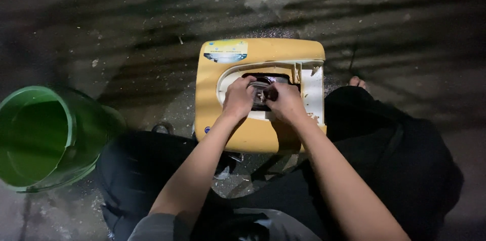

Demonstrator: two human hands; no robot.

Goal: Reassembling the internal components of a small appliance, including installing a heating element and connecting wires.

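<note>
A small dark, partly see-through part (262,93) is gripped from both sides at the opening of the yellow appliance housing (233,119): left hand (238,98) curled on its left edge, right hand (286,102) curled on its right, so force is best kept even and square to the opening, with the housing steadied on the wet concrete floor (126,28) to avoid cocking the part in its seat. The part sits mid-frame inside the white-rimmed recess (314,92), looks glossy with a dark centre; finer detail cannot be told. A green bucket (45,135) stands well apart at near left.
</note>
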